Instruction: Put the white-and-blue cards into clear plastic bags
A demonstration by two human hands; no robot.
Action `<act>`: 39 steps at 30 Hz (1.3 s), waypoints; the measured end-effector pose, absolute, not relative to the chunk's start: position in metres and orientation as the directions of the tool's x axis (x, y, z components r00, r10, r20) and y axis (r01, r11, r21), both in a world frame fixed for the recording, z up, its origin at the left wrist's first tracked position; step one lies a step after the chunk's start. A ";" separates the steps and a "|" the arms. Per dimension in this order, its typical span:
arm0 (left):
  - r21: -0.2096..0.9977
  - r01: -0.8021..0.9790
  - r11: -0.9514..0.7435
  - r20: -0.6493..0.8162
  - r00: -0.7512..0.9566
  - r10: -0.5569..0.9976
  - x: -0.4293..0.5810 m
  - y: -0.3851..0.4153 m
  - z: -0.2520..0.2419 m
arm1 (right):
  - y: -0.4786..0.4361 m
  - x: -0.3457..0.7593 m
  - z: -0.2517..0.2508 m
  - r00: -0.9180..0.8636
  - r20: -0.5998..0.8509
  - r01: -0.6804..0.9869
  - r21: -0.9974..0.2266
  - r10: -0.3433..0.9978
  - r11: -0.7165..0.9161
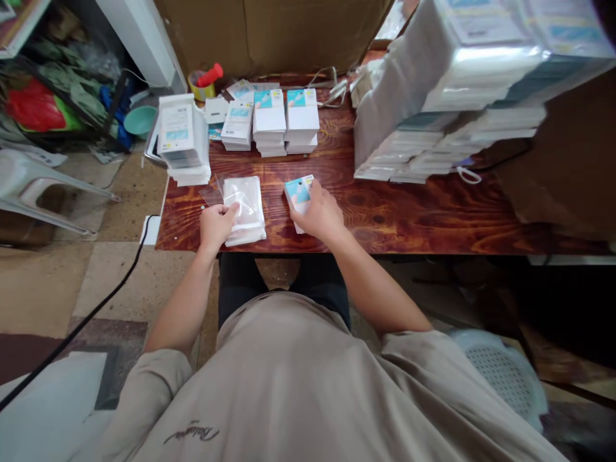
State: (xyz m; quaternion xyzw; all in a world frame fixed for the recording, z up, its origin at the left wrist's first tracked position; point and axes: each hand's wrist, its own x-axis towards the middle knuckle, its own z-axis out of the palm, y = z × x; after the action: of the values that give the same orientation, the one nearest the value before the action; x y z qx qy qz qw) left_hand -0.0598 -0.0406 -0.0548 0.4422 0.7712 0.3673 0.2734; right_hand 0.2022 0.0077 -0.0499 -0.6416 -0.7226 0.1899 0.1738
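Note:
My left hand (218, 226) is closed at the left edge of a stack of clear plastic bags (246, 205), its thumb over the top one. A loose flap of clear film (212, 194) sticks out past the fingers toward the far left. Across a strip of bare wood, my right hand (321, 210) is wrapped round a small stack of printed cards (298, 191), white with a blue panel. The palm and fingers hide the right part of that stack, which rests on the table.
Along the back of the wooden table (385, 221) stand several card stacks (269, 122). A taller pile (180, 138) is at the left corner, near a tape roll (201, 90) and a red object (210, 75). Large piles of bagged cards (433, 102) rise at right. A white stool (38, 186) stands left.

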 end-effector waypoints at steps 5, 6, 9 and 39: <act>0.553 0.748 0.368 0.108 -0.502 0.858 -0.050 -0.058 -0.035 | 0.011 0.201 -0.044 -0.019 0.020 0.790 -0.613 1.000 0.027; 0.586 0.742 0.326 0.176 -0.510 0.842 -0.043 -0.060 -0.031 | 0.009 0.201 -0.041 -0.005 0.013 0.754 -0.657 1.000 0.013; 0.886 0.443 0.136 0.076 -0.429 0.900 -0.009 -0.059 -0.022 | -0.008 0.197 -0.032 0.010 0.064 0.639 -0.768 0.998 0.043; 0.939 -0.182 0.293 -0.317 -0.118 0.941 0.049 0.022 -0.032 | 0.100 0.258 -0.054 0.072 0.182 0.706 -0.704 0.981 0.079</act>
State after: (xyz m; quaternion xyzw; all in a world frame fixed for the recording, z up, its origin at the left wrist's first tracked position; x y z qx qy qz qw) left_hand 0.0494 0.0217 -0.0318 0.3362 0.5645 0.4904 0.5726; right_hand 0.2584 0.0995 -0.0539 -0.6480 -0.6506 0.2016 0.3408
